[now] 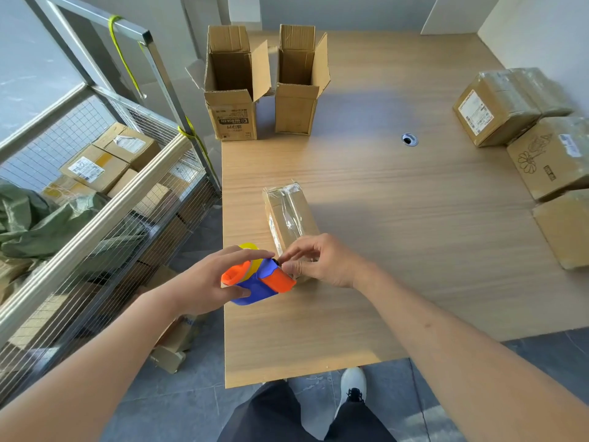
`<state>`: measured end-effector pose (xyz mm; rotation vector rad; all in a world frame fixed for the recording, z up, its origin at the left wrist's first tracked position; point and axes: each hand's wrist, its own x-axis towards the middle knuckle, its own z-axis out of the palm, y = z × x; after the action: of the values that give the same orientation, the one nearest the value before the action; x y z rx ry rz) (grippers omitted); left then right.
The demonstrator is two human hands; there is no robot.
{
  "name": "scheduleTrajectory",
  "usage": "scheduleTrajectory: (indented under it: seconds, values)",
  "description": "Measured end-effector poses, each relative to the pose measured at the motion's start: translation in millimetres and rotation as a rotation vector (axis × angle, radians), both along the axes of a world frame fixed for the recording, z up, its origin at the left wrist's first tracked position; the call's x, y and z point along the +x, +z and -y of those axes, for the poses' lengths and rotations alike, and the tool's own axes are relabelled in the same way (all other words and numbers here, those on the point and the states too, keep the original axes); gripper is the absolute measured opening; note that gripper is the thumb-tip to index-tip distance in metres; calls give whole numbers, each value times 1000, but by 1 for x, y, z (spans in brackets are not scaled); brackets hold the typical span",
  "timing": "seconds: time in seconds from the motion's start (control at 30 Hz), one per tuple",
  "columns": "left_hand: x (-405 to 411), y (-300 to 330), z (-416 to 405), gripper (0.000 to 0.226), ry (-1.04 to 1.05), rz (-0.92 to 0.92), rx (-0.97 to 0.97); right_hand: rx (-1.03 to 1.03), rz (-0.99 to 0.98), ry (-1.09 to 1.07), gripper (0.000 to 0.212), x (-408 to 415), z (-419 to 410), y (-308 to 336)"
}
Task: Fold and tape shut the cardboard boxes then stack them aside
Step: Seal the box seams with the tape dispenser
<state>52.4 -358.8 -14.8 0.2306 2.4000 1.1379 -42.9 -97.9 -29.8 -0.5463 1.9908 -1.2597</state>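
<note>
The left hand (204, 279) grips the dispenser (258, 280); the right hand (322, 263) pinches tape at the box (288, 218) just beyond, on the desk (398, 234).

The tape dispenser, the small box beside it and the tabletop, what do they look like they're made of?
Tape dispenser: likely moulded plastic, from its smooth, saturated blue and orange shell. Small box: brown cardboard under glossy clear tape that catches wrinkled highlights. Tabletop: pale wood-grain surface, matte; probably laminate, though solid wood can't be ruled out.
</note>
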Motion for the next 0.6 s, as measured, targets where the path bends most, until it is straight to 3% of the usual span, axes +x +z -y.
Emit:
scheduleTrajectory:
  seconds: [0.13,0.23,0.37,0.6]
  values:
    - [4,2,-3,81,-14,-13,9,-62,115,-37,12,7,-1,-4]
    - [8,3,-6,81,-9,-9,21,-101,185,-61,24,11,-5,-7]
    - [14,4,-12,80,-23,-15,33,-104,162,-61,11,18,-11,-11]
    - [24,9,-22,80,-21,27,5,-111,82,-141,16,27,-17,-8]
